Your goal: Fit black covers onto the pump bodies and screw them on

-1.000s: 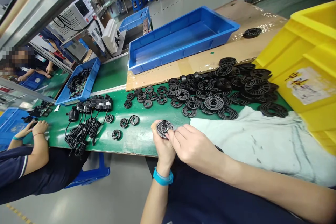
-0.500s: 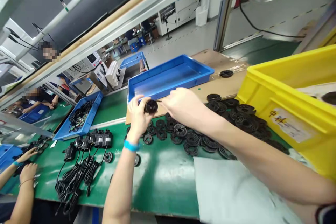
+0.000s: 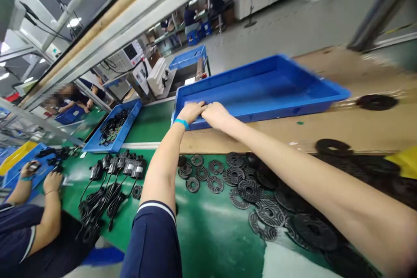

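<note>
My left hand (image 3: 192, 112), with a blue band at the wrist, is at the near left corner of the blue tray (image 3: 276, 110), fingers curled. Against it, knuckles up, my right hand (image 3: 215, 115) is closed. Whatever lies between or under the fingers is hidden. Black ridged discs (image 3: 250, 190) with centre holes lie scattered and piled on the green bench (image 3: 215, 234) below my forearms.
Black cylindrical units with coiled cables (image 3: 107, 204) lie at the left, near another blue tray (image 3: 112, 126) of cables. A co-worker's hands (image 3: 52, 181) are farther left. One disc (image 3: 377, 102) rests on the cardboard. White sheet (image 3: 289, 260) lies in front.
Both hands have moved forward from above the discs to the tray's left corner. The black round part seen in my left hand is now out of sight. The view has shifted.
</note>
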Motion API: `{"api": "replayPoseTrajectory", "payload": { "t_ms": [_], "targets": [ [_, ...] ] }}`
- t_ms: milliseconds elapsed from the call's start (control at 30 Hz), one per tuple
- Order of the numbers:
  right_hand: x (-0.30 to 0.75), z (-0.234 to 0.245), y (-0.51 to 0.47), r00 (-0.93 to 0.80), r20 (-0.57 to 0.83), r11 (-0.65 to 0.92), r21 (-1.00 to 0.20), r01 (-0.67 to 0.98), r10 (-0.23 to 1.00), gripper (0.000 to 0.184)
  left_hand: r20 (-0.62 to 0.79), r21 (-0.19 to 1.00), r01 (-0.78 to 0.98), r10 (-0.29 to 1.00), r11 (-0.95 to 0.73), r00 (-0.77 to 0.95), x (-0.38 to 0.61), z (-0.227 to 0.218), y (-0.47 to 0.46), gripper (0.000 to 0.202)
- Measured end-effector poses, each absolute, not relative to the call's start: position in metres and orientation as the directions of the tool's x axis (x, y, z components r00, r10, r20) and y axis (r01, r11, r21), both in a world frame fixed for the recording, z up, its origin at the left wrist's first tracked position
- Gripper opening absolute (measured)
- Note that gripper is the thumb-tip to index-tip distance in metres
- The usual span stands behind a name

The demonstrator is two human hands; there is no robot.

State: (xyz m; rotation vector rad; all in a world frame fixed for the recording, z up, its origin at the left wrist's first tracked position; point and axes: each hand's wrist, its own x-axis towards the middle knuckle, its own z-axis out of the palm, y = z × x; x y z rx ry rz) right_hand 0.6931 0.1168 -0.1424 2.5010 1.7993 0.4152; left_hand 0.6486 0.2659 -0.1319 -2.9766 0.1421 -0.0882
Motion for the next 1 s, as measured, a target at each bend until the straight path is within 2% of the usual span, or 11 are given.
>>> {"api": "replayPoseTrajectory", "payload": {
  "t_ms": [100, 167, 200, 267, 333, 367, 433, 533, 667, 833, 1000],
  "targets": [
    [0.692, -0.161, 0.127, 0.281, 0.209, -0.315, 0.149, 0.937, 0.937, 0.017, -0.022, -0.134, -0.061, -0.058, -0.989, 0.998, 0.629, -0.123, 0.28, 0.049],
    [0.693, -0.171, 0.125, 0.273, 0.229, -0.308, 0.134, 0.942, 0.934, 0.017, 0.031, -0.125, -0.038, -0.042, -0.992, 0.999, 0.595, -0.108, 0.286, 0.054],
    [0.693, -0.174, 0.123, 0.276, 0.243, -0.313, 0.131, 0.941, 0.93, 0.023, 0.104, -0.125, -0.033, -0.046, -0.992, 0.993, 0.57, -0.099, 0.287, 0.054],
    [0.687, -0.177, 0.119, 0.28, 0.284, -0.326, 0.128, 0.937, 0.917, 0.05, 0.214, -0.131, 0.003, -0.026, -0.991, 0.976, 0.505, -0.081, 0.283, 0.05],
    [0.673, -0.174, 0.116, 0.276, 0.336, -0.334, 0.129, 0.934, 0.901, 0.081, 0.226, -0.136, 0.138, 0.105, -0.981, 0.969, 0.428, -0.07, 0.272, 0.045],
    [0.662, -0.17, 0.115, 0.265, 0.36, -0.329, 0.131, 0.935, 0.895, 0.087, 0.226, -0.123, 0.259, 0.227, -0.958, 0.947, 0.388, -0.069, 0.266, 0.042],
    [0.633, -0.162, 0.118, 0.221, 0.385, -0.293, 0.141, 0.946, 0.896, 0.075, 0.165, -0.117, 0.567, 0.548, -0.815, 0.82, 0.314, -0.078, 0.253, 0.032],
    [0.578, -0.151, 0.13, 0.059, 0.316, -0.095, 0.099, 0.991, 0.947, 0.037, 0.117, -0.152, 0.731, 0.723, -0.665, 0.681, 0.235, -0.113, 0.241, 0.022],
    [0.503, -0.148, 0.162, -0.204, 0.241, 0.199, 0.045, 0.979, 0.949, 0.016, 0.105, -0.203, 0.798, 0.798, -0.567, 0.594, 0.191, -0.17, 0.24, 0.018],
    [0.432, -0.174, 0.219, -0.39, 0.229, 0.385, 0.067, 0.921, 0.892, 0.023, 0.173, -0.185, 0.822, 0.806, -0.538, 0.566, 0.177, -0.216, 0.245, 0.044],
    [0.394, -0.208, 0.264, -0.454, 0.255, 0.442, 0.105, 0.891, 0.854, 0.037, 0.242, -0.108, 0.822, 0.787, -0.56, 0.568, 0.171, -0.238, 0.255, 0.032]
  ]
}}
